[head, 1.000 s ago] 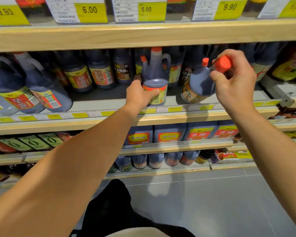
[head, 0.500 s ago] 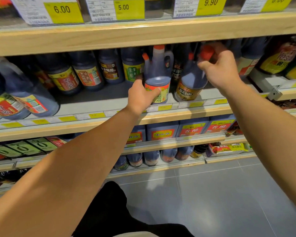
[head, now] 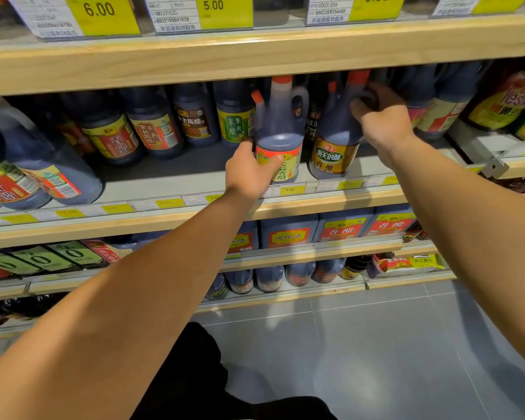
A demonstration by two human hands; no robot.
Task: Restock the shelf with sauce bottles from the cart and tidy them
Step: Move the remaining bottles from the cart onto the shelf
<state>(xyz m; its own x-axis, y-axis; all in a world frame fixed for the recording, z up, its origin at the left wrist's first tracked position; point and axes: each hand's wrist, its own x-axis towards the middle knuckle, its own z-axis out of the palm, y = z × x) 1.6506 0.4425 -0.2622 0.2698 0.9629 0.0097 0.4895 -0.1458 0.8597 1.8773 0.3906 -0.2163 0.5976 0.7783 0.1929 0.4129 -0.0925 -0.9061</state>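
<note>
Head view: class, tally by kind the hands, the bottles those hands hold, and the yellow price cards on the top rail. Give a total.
Hands: 2 (left hand, right hand)
Held bottles: 2 (red-labelled bottle, gold-labelled bottle)
Yellow price cards: 4 (6.00 card, 5.00 card, 9.90 card, cut-off card)
Total: 8

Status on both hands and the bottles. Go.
Left hand grips red-label bottle. Right hand grips gold-label bottle by its handle. Both upright on shelf. Nothing blocking.

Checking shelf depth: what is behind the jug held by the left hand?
Behind the jug in the left hand, a dark bottle shows partly beside its handle; anything directly behind is hidden.
</note>
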